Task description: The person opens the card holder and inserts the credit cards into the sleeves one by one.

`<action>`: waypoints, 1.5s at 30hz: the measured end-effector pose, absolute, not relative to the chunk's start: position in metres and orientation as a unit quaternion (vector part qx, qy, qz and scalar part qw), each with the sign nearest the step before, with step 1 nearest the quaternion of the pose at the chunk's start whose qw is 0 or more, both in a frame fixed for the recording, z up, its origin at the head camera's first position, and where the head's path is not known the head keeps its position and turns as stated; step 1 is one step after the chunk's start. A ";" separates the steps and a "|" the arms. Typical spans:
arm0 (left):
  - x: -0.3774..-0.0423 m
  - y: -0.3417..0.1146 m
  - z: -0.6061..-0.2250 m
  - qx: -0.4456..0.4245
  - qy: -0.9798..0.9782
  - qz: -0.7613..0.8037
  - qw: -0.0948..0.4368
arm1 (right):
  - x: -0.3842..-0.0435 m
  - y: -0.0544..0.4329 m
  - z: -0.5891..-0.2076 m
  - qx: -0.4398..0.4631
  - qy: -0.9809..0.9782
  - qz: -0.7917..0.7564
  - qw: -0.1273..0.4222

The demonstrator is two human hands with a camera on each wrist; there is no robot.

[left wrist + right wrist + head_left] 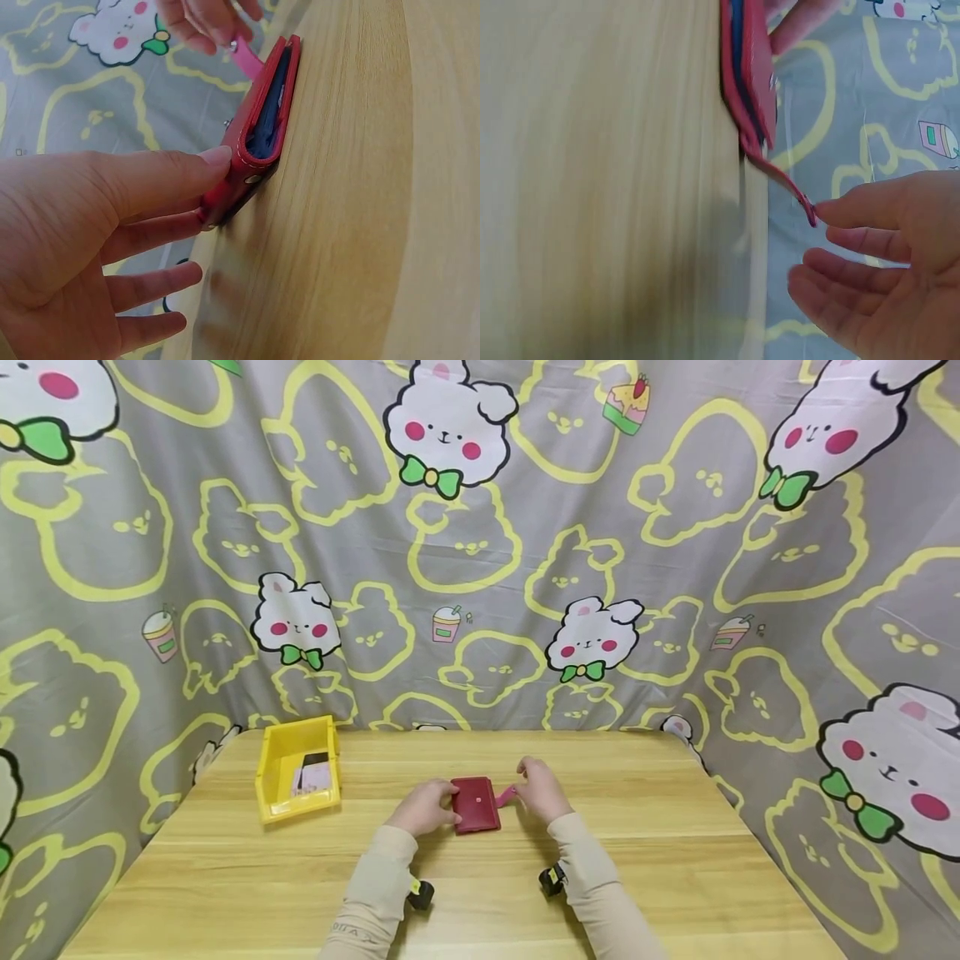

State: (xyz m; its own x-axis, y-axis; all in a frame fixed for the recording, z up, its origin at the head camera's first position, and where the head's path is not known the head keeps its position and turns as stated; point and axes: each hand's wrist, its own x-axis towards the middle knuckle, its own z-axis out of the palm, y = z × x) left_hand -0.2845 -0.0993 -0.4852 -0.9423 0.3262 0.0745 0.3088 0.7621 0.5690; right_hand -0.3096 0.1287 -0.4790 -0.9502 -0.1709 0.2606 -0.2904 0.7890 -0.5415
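head view: left hand (pixel 423 808) in loose grip on red wallet (pixel 476 806), right hand (pixel 542 791) in fingertip pinch on pink strap (pixel 507 795)

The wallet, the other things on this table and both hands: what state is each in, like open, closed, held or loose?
Wallet: folded over, unfastened, a gap showing at its end
Strap: undone, extended away from the wallet
Snap stud: uncovered
Yellow bin: open-topped, upright
Card-like items: lying in the bin
Left hand: thumb and index finger holding the wallet's folded edge
Right hand: appears to pinch the strap's free end
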 end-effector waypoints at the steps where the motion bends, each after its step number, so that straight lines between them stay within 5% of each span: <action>1: -0.284 -0.100 -0.485 0.169 0.939 0.301 0.014 | -0.310 0.131 -0.479 0.138 -0.943 0.283 0.108; 11: -0.285 -0.101 -0.486 0.168 0.938 0.303 0.012 | -0.311 0.141 -0.486 0.303 -0.944 0.094 0.091; 18: -0.287 -0.100 -0.488 0.166 0.938 0.305 0.015 | -0.299 0.139 -0.480 0.232 -0.967 0.086 -0.063; 22: -0.287 -0.101 -0.488 0.164 0.938 0.306 0.016 | -0.293 0.140 -0.479 0.208 -0.968 0.089 -0.105; 33: -0.287 -0.101 -0.489 0.179 0.932 0.314 0.010 | -0.287 0.140 -0.481 0.185 -0.969 0.097 -0.134; 39: -0.283 -0.085 -0.485 0.249 0.939 0.227 -0.065 | -0.289 0.141 -0.482 0.185 -0.968 0.100 -0.135; 45: -0.278 -0.061 -0.488 0.253 0.947 0.196 -0.032 | -0.291 0.140 -0.482 0.188 -0.969 0.091 -0.133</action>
State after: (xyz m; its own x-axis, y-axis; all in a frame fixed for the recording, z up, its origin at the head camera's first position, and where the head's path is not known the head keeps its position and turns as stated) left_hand -0.2775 -0.0610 -0.4876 -0.8695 0.4671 0.1606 0.4924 0.7948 0.3547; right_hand -0.2908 0.1402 -0.4824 -0.8942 -0.3878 -0.2237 -0.3396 0.9131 -0.2257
